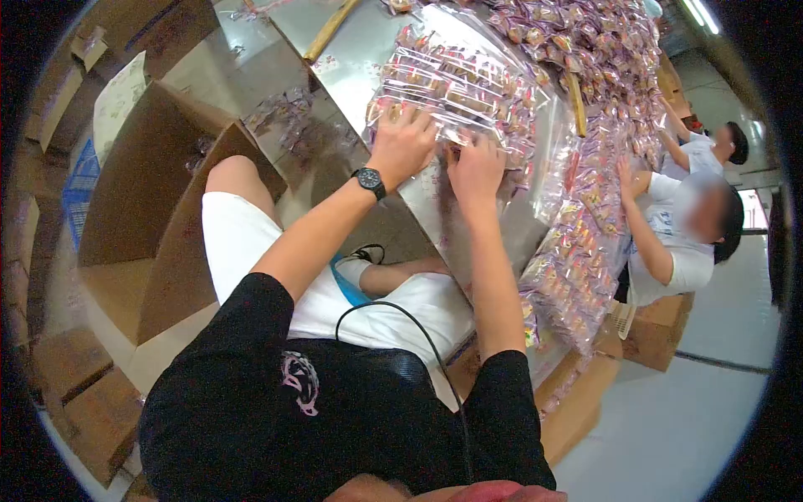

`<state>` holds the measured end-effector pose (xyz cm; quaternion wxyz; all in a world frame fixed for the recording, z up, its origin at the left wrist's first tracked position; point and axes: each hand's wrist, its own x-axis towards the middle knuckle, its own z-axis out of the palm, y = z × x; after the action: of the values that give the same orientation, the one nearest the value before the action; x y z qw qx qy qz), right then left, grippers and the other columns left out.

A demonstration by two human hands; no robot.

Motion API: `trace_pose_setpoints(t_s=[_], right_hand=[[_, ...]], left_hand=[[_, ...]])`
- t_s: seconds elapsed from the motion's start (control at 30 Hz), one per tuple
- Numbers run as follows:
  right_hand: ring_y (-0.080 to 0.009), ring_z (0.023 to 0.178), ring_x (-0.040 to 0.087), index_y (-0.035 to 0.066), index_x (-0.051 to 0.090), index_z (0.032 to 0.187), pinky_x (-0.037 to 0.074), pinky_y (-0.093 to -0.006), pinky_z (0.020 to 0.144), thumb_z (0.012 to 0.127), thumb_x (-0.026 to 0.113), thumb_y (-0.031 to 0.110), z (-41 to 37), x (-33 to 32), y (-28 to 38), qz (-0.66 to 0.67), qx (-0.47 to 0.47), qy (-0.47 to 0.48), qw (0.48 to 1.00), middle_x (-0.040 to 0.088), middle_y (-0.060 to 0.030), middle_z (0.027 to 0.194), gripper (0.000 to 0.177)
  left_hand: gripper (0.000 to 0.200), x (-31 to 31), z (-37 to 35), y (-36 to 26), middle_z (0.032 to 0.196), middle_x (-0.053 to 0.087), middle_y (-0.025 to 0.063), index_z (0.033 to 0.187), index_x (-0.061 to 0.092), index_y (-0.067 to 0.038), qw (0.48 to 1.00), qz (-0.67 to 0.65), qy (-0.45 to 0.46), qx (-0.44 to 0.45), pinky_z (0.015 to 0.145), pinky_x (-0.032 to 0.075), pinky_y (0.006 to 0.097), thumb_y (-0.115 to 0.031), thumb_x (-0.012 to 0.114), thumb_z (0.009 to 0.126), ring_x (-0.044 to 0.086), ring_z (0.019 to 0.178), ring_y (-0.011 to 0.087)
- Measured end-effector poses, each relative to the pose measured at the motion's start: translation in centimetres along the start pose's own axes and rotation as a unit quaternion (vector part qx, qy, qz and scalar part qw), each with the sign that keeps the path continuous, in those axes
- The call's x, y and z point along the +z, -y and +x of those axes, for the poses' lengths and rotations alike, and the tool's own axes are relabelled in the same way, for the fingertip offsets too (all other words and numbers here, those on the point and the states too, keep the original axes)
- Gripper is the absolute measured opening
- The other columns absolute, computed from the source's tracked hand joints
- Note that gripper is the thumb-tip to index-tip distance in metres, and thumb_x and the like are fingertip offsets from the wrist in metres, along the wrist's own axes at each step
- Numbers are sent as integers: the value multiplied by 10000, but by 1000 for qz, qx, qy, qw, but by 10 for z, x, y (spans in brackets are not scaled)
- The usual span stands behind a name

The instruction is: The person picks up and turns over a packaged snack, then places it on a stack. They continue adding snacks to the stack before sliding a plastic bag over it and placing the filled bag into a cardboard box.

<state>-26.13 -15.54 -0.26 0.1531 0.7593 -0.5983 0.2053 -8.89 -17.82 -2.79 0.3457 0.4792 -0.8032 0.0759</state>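
A large clear plastic bag (456,84) packed with rows of small wrapped snacks lies on the metal table in front of me. My left hand (404,140), with a black watch on its wrist, has its fingers curled over the bag's near edge at the left. My right hand (478,171) pinches the same edge a little to the right. Both hands are closed on the film, and the thumbs are partly hidden. Shiny loose film spreads to the right of the packed rows.
A heap of wrapped snacks (577,42) covers the table's far right. Wooden strips (577,105) lie on the table. An open cardboard box (125,192) stands at my left. Two people in white shirts (673,226) work at the right.
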Motion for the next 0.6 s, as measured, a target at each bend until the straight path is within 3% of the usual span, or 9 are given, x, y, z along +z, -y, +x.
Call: trace_pose_setpoints(t_s=[0.1, 0.13, 0.23, 0.27, 0.37, 0.4, 0.53, 0.6], right_hand=[[-313, 1121, 639, 79, 720, 1199, 468, -464, 926, 865, 788, 296, 3, 16, 4, -99, -33, -62, 993, 709, -128, 1070, 404], [-329, 1118, 638, 62, 702, 1204, 467, -474, 928, 856, 786, 252, 2, 25, 1, -91, -23, -25, 995, 711, -131, 1072, 406], [-346, 1178, 619, 40, 630, 1374, 456, -505, 992, 787, 809, 199, 6, 19, 4, -36, 1, -16, 999, 694, -148, 1193, 634], [-346, 1257, 592, 1, 550, 1453, 423, -510, 1086, 808, 780, 180, 10, 2, 9, 22, 76, 127, 989, 665, -178, 1288, 708], [-328, 1357, 540, -18, 533, 1464, 367, -499, 1187, 829, 751, 171, -5, -24, 10, 26, -82, 3, 996, 609, -209, 1392, 697], [-353, 1411, 487, -28, 507, 1477, 322, -514, 1239, 836, 732, 159, -10, -31, 8, 15, -78, 16, 997, 553, -217, 1468, 704], [-386, 1426, 459, -32, 491, 1476, 285, -537, 1260, 836, 709, 179, -11, -44, -20, 39, -12, 71, 997, 511, -210, 1524, 708], [-422, 1340, 509, -10, 543, 1405, 361, -530, 1182, 821, 748, 202, -11, -40, -24, 12, -27, 33, 999, 575, -212, 1393, 654]], left_hand=[[389, -10, 4, -1, 1230, 656, 66, 1222, 696, -139, 999, 48, -19, 13, 967, 444, 590, -333, 730, 887, 619, 1155, 264], [394, -11, 5, -3, 1242, 657, 69, 1226, 695, -134, 997, 63, -23, 23, 967, 443, 581, -338, 725, 891, 611, 1170, 266], [363, -16, 5, -7, 1289, 664, 97, 1215, 704, -103, 997, 72, 3, 39, 970, 440, 561, -324, 673, 929, 580, 1244, 280], [353, -16, 8, -8, 1290, 667, 102, 1211, 707, -99, 998, 56, 17, 26, 983, 437, 565, -314, 663, 935, 581, 1250, 283], [302, -17, 15, -10, 1308, 674, 121, 1191, 717, -90, 998, 55, 18, 40, 1051, 422, 561, -236, 615, 947, 588, 1280, 294], [305, -16, 18, -9, 1313, 674, 119, 1202, 713, -90, 996, 64, 37, 51, 1065, 419, 560, -218, 609, 945, 590, 1282, 296], [384, -5, 17, -10, 1359, 668, 97, 1310, 665, -96, 994, 38, 57, 86, 1142, 390, 579, -164, 595, 939, 578, 1321, 295], [454, 1, 17, -13, 1385, 658, 95, 1372, 632, -135, 994, 30, 74, 78, 1148, 379, 614, -177, 634, 920, 571, 1333, 296]])
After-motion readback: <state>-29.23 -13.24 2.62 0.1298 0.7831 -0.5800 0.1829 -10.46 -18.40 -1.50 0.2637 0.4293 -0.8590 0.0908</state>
